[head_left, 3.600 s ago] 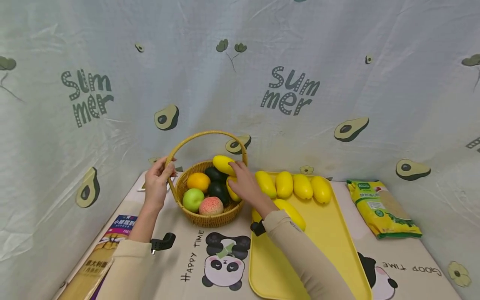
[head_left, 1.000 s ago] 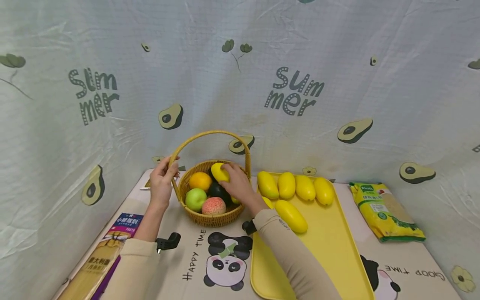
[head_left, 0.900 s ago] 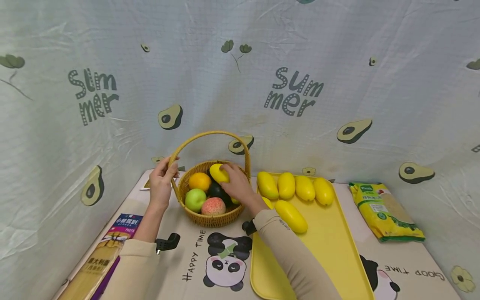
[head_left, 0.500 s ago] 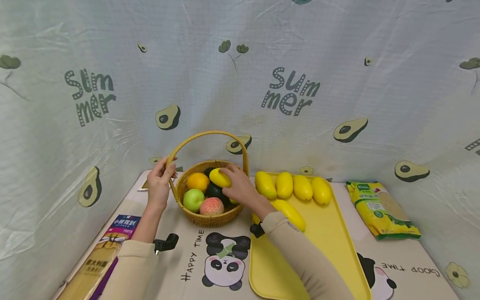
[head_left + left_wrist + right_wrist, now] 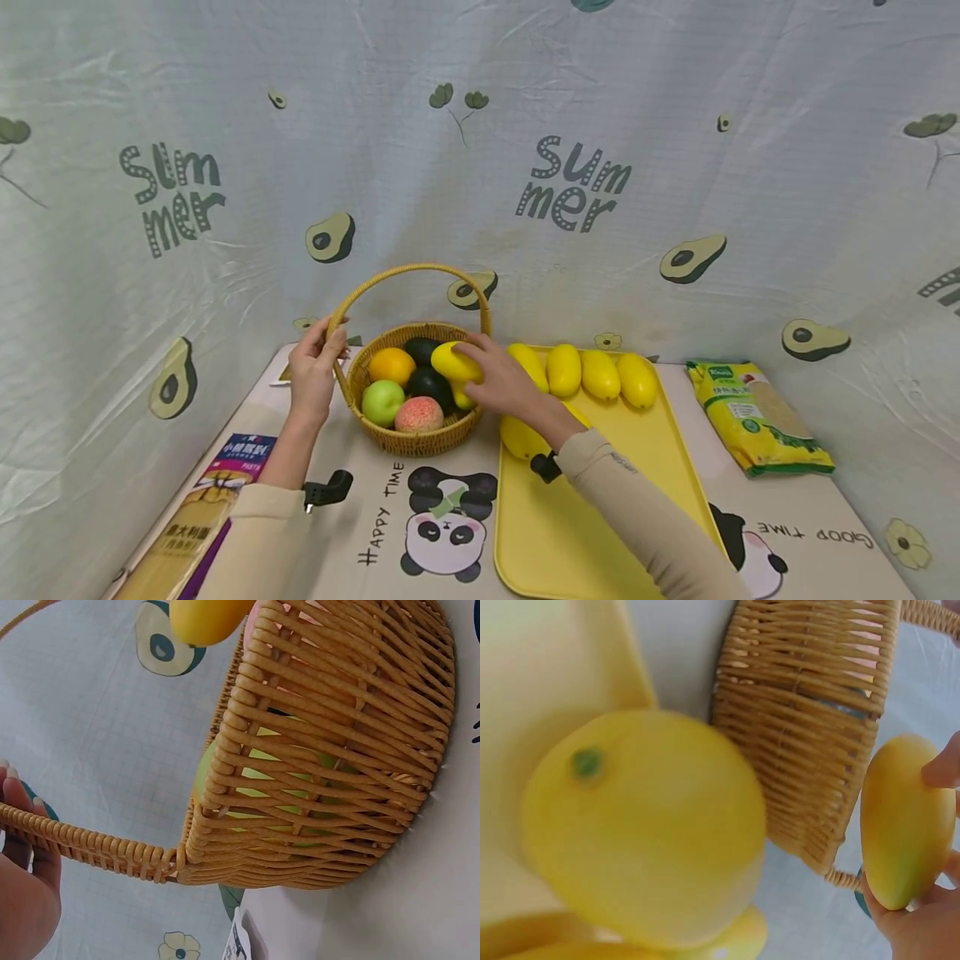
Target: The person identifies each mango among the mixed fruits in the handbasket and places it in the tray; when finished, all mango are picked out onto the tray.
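A wicker basket [image 5: 420,446] with a tall arched handle stands on the table. My left hand [image 5: 311,373] grips the left side of that handle, also visible in the left wrist view. Above the basket's right part, my right hand [image 5: 508,377] holds a yellow mango [image 5: 450,362] between thumb and fingers; the right wrist view shows this mango [image 5: 904,825] beside the rim. Inside the basket lie a green apple [image 5: 383,403], a peach [image 5: 419,414], an orange fruit [image 5: 392,365], two dark avocados [image 5: 430,387] and another yellow mango [image 5: 462,397], partly hidden.
Right of the basket, a yellow tray [image 5: 600,517] bears several mangoes [image 5: 600,375], some under my right forearm. A yellow-green food bag [image 5: 757,417] lies beyond the tray. On the far left is a pasta packet [image 5: 195,517]. A patterned curtain [image 5: 420,167] hangs close behind.
My right hand has carried the mango from over the basket's middle toward its right side, turning it slightly. My left hand keeps its grip on the handle. The head view has shifted a little.
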A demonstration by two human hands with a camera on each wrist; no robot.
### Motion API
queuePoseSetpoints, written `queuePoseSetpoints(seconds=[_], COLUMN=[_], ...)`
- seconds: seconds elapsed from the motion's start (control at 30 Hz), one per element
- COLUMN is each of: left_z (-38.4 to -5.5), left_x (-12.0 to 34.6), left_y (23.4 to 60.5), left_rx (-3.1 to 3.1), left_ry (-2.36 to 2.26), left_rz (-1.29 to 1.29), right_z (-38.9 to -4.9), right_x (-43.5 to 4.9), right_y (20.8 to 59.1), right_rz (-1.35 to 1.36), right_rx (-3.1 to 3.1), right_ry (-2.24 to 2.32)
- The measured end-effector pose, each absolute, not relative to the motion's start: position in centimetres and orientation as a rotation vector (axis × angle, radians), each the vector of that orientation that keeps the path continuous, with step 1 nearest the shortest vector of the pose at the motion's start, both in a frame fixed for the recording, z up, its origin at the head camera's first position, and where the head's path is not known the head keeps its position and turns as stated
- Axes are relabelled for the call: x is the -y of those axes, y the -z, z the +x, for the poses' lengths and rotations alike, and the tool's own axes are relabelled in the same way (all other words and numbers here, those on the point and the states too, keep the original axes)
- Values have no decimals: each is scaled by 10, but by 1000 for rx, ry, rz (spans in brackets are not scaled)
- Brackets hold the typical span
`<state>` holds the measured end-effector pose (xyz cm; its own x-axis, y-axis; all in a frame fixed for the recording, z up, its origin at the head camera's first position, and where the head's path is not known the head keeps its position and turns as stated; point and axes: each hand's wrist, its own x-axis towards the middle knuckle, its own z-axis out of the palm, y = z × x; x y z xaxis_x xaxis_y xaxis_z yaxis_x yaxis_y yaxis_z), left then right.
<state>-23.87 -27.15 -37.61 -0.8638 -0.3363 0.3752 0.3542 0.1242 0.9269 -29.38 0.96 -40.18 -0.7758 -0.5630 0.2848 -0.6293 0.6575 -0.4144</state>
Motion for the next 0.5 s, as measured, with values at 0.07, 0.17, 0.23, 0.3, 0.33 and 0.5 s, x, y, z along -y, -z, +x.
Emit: queuePoseSetpoints(seconds=[0.07,0.17,0.23,0.3,0.33,0.5], left_z=[-243,-248,-247,-247,-247,-248], left_x=[274,278,277,277,277,278], left_y=[381,387,385,384,384,388], left_rx=[1901,1901,1908,1910,1914,1913], left_ry=[1797,1795,1800,1802,1799,1792], left_rz=[-8,-6,4,11,18,17], right_z=[-293,-291,-290,-290,-290,-289], right_x=[-15,-24,-30,-36,-38,-53], right_y=[401,401,400,400,400,401], right_rz=[998,998,988,978,969,942], right_rx=[2746,2757,2767,2770,2774,2777], right_ry=[-743,-728,-734,-753,-757,-790])
